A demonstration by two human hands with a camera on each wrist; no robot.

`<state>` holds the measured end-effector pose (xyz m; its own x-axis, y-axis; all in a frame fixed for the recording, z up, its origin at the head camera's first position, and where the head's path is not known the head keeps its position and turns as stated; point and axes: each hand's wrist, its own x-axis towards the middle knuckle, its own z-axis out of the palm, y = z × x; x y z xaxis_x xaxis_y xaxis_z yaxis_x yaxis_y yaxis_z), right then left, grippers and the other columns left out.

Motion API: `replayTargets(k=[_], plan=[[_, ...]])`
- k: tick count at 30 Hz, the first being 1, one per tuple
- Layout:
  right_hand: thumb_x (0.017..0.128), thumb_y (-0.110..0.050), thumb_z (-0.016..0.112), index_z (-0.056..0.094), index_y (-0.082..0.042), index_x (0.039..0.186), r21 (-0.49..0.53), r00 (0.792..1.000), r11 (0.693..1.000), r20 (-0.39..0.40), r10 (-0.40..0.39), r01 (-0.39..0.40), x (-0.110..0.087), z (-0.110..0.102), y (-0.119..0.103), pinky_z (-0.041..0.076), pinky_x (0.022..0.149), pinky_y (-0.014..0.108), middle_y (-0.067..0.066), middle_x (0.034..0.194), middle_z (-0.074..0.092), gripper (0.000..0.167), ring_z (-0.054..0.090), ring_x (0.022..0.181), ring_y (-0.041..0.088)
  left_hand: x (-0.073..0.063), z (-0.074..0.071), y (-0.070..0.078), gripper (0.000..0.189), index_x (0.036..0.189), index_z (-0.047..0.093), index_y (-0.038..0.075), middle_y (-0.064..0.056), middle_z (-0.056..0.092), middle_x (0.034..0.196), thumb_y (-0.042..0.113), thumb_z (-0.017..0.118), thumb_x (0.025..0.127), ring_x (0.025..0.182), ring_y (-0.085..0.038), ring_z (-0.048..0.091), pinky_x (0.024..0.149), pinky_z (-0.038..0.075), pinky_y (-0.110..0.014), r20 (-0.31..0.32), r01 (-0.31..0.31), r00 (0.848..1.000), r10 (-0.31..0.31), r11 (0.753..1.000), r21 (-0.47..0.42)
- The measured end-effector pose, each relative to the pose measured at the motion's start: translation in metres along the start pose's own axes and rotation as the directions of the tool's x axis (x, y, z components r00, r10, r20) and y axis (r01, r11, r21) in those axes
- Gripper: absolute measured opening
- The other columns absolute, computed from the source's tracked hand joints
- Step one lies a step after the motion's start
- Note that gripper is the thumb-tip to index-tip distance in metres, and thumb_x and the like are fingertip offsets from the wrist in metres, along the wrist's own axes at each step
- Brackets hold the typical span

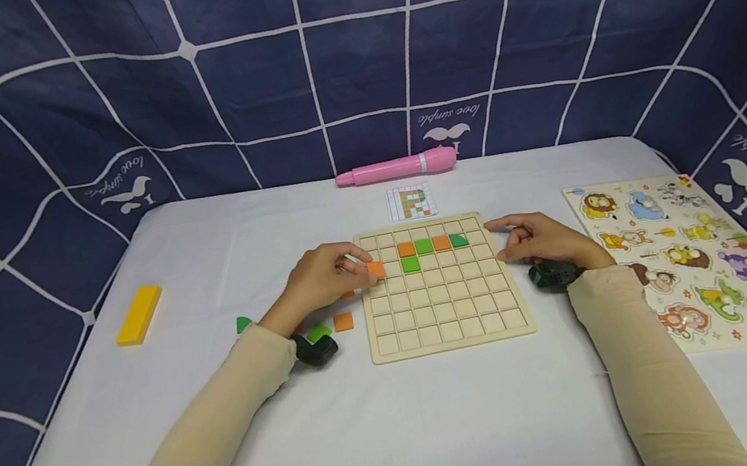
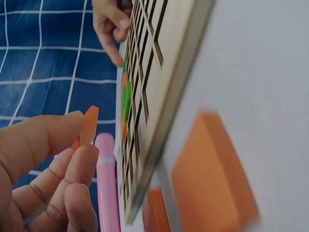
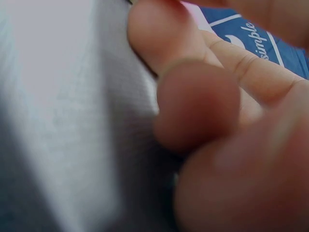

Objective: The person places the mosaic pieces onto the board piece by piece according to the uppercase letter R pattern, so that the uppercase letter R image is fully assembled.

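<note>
In the head view my left hand pinches an orange square tile between thumb and fingers, over the left edge of a wooden grid board. The left wrist view shows the same orange tile edge-on at the fingertips. Orange and green tiles sit in the board's upper cells, including a green rounded piece at the right end of the row. My right hand lies at the board's right edge, index finger extended along its upper corner, holding no tile. Its fingertips look blurred in the right wrist view.
Loose tiles, among them an orange square and a green one, lie left of the board. A patterned card and a pink pen lie behind it. A yellow block is far left, an animal puzzle board right.
</note>
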<state>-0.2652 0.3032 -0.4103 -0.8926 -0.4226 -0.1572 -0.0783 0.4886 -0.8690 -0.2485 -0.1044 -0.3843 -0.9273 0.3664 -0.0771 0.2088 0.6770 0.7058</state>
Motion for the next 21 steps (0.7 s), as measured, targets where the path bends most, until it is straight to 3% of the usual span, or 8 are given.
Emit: replayTargets(k=[3,10,21], plan=[[0.094,0.003,0.077,0.046,0.015,0.154,0.002,1.0,1.0,0.004,-0.003,0.003,0.0,0.0,0.0,0.044,0.058,0.023,0.002,0.08,0.065,0.068,0.051,0.063,0.007,0.005,0.006,0.006,0.032,0.119,0.079,0.019,0.004,0.079,0.1,0.031,0.087,0.09,0.081,-0.018,0.069,0.071,0.047,-0.033,0.019,-0.02,1.0,0.02,1.0,0.021],[0.093,0.004,0.078,0.046,0.014,0.154,0.016,1.0,1.0,0.003,0.0,0.0,-0.001,0.0,0.0,0.044,0.059,0.023,0.002,0.081,0.065,0.07,0.051,0.063,0.007,0.013,0.021,0.022,0.03,0.115,0.08,0.022,0.012,0.079,0.095,0.036,0.089,0.089,0.095,-0.014,0.07,0.078,0.049,-0.037,0.046,-0.016,0.999,0.013,0.998,0.066],[0.094,0.004,0.077,0.045,0.014,0.155,0.024,1.0,1.0,0.01,0.003,-0.003,0.0,-0.001,0.002,0.044,0.059,0.024,0.002,0.081,0.067,0.07,0.051,0.063,0.008,0.021,0.037,0.038,0.027,0.109,0.08,0.022,0.014,0.077,0.086,0.031,0.091,0.086,0.087,-0.011,0.069,0.073,0.049,-0.035,0.081,-0.01,0.997,0.0,0.992,0.129]])
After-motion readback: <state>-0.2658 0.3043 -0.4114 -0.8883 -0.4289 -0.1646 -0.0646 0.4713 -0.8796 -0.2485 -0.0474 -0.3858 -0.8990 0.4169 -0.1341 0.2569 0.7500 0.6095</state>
